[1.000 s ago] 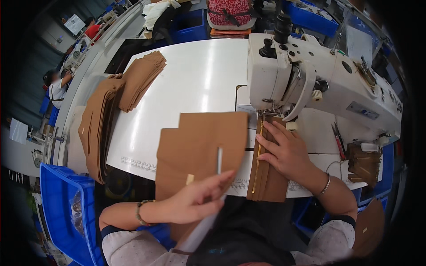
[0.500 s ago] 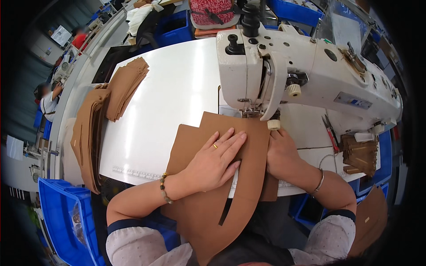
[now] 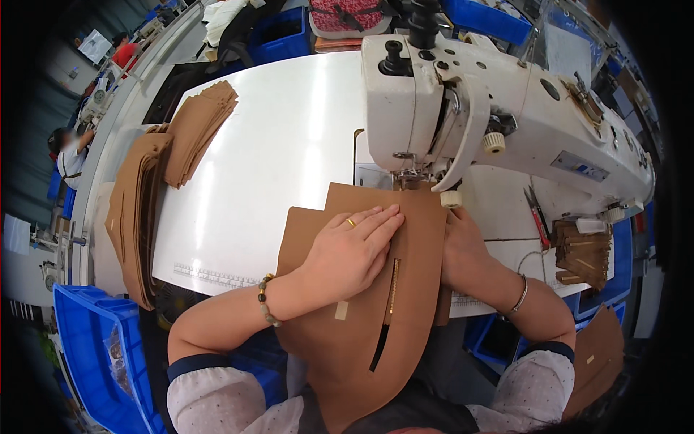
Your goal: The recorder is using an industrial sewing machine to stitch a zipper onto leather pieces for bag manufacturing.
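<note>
A brown leather-like panel [image 3: 347, 369] with a long slit and a small pale tape piece lies at the sewing machine [image 3: 506, 108], its far edge by the presser foot [image 3: 413, 179]. My left hand [image 3: 353, 249] rests flat on top of it, fingers stretched out and close together, ring and beaded bracelet showing. At the panel's right edge, just below the machine head, my right hand [image 3: 466, 249] grips the edge with bent fingers, partly hidden by the panel. The near end of the panel hangs over the table edge toward my lap.
Stacks of brown panels [image 3: 137, 210] and smaller pieces [image 3: 200, 130] lie at the left. Red-handled scissors [image 3: 537, 217] and a bundle of small brown strips [image 3: 580, 253] are at the right. Blue bins [image 3: 101, 347] stand beside the white table [image 3: 246, 166]. A person [image 3: 71, 155] works far left.
My left hand has slid slightly left, its fingers drawn closer together, baring more of the slit and the pale tape. The view has shifted a little; my right hand stays at the panel's edge.
</note>
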`<action>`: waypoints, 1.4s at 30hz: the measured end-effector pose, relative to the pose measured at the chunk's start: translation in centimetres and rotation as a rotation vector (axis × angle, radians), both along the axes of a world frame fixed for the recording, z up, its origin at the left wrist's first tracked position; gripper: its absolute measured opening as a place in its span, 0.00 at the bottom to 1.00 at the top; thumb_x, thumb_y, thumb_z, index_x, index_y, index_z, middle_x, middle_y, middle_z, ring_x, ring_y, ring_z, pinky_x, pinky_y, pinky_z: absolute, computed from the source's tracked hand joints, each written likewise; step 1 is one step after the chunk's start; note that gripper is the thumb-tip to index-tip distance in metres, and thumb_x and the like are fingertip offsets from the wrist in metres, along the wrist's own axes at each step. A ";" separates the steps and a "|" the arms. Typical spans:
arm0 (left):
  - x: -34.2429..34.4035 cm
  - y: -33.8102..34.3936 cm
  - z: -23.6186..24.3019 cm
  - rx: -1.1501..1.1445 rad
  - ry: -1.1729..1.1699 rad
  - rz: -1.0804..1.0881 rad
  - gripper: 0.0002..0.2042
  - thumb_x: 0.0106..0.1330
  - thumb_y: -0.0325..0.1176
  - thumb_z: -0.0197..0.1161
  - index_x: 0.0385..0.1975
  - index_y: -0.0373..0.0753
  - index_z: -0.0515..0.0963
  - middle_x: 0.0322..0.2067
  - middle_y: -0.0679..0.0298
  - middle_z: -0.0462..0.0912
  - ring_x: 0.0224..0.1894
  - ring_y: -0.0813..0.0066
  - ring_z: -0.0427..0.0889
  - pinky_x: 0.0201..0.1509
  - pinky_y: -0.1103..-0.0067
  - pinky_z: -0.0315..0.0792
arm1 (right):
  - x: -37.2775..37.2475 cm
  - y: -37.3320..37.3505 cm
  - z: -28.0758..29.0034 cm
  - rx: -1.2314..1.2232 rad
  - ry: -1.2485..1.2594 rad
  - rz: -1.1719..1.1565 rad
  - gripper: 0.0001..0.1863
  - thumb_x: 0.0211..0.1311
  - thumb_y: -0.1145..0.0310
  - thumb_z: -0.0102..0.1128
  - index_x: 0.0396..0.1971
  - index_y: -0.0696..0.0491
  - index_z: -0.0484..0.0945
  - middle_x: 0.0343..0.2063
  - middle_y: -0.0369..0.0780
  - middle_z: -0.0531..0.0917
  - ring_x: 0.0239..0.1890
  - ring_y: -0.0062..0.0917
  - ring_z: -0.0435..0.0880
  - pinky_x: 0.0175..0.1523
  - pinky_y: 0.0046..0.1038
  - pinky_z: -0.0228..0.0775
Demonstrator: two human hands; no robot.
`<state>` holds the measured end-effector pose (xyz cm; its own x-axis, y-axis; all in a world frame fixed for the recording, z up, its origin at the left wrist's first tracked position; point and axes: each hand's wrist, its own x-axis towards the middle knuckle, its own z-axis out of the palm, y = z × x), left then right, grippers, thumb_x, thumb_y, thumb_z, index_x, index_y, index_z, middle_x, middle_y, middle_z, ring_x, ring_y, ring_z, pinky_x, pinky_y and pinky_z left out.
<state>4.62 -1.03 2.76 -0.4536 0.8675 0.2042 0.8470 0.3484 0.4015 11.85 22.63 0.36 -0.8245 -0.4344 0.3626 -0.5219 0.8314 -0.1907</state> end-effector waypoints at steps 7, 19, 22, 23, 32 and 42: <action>0.0 0.6 -0.5 -0.038 0.086 0.058 0.32 0.68 0.28 0.59 0.74 0.34 0.61 0.74 0.53 0.65 0.76 0.54 0.64 0.76 0.54 0.60 | 0.2 -0.2 0.5 0.013 0.008 -0.017 0.26 0.53 0.66 0.66 0.53 0.60 0.81 0.53 0.49 0.83 0.56 0.46 0.80 0.63 0.53 0.66; -0.7 1.2 -0.8 -0.084 0.083 0.090 0.32 0.68 0.29 0.59 0.73 0.34 0.62 0.75 0.53 0.64 0.77 0.54 0.63 0.77 0.54 0.59 | 0.3 -0.2 0.8 0.045 -0.076 -0.026 0.29 0.54 0.64 0.67 0.58 0.58 0.79 0.53 0.49 0.83 0.57 0.44 0.80 0.68 0.56 0.62; -1.3 1.5 -1.1 -0.053 0.096 0.108 0.30 0.69 0.29 0.59 0.72 0.33 0.64 0.73 0.53 0.66 0.76 0.53 0.64 0.77 0.54 0.60 | 0.2 -0.2 0.8 0.053 -0.062 -0.032 0.28 0.55 0.64 0.67 0.57 0.59 0.80 0.51 0.49 0.84 0.56 0.44 0.81 0.68 0.56 0.62; -1.5 1.6 -1.2 -0.044 0.103 0.113 0.30 0.69 0.29 0.59 0.72 0.33 0.64 0.73 0.53 0.66 0.76 0.53 0.64 0.77 0.54 0.60 | 0.2 -0.2 0.8 0.042 -0.053 -0.030 0.28 0.54 0.64 0.67 0.56 0.59 0.81 0.51 0.49 0.84 0.55 0.44 0.81 0.69 0.56 0.62; -4.9 2.9 -1.6 -0.043 0.126 0.156 0.24 0.74 0.34 0.55 0.67 0.31 0.71 0.69 0.51 0.72 0.74 0.53 0.66 0.75 0.54 0.62 | 0.1 -0.3 0.9 0.071 -0.015 -0.038 0.29 0.55 0.61 0.68 0.59 0.55 0.80 0.48 0.48 0.84 0.51 0.43 0.83 0.68 0.56 0.64; -7.5 4.2 -1.2 -0.035 0.079 0.165 0.19 0.74 0.35 0.56 0.61 0.34 0.75 0.63 0.51 0.76 0.72 0.51 0.69 0.73 0.52 0.65 | 0.2 -0.2 0.7 0.055 -0.088 -0.077 0.36 0.63 0.41 0.64 0.66 0.47 0.77 0.45 0.44 0.86 0.44 0.40 0.87 0.67 0.56 0.65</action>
